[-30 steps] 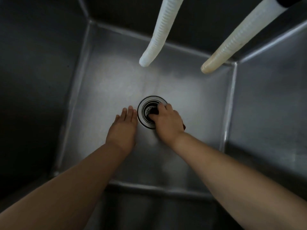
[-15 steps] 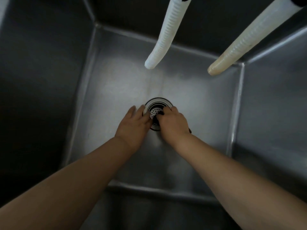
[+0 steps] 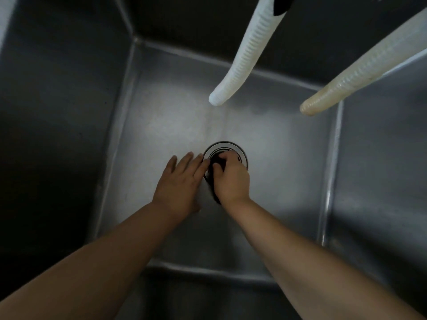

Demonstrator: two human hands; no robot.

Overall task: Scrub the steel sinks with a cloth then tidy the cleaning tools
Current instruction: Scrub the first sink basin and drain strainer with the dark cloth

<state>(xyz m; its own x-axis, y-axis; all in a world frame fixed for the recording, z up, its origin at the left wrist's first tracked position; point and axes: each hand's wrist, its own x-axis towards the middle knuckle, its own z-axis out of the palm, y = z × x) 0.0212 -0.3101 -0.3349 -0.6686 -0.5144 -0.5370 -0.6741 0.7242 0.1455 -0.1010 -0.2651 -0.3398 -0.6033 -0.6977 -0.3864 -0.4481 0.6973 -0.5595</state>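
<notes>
At the round steel drain [image 3: 225,155] in the floor of the grey steel sink [image 3: 161,116], our left hand [image 3: 180,181] has slid in from beside the drain to touch its near-left rim, fingers straight and flat. Our right hand [image 3: 231,179] now covers the strainer, clenched around the dark cloth [image 3: 216,163], which bunches under its fingers over the drain. We judge scrubbing continues here.

The steel sink [image 3: 161,125] is deep and square, its grey floor dully lit. A dark cloth [image 3: 216,165] lies bunched on the round drain [image 3: 241,153] at the floor's middle.
</notes>
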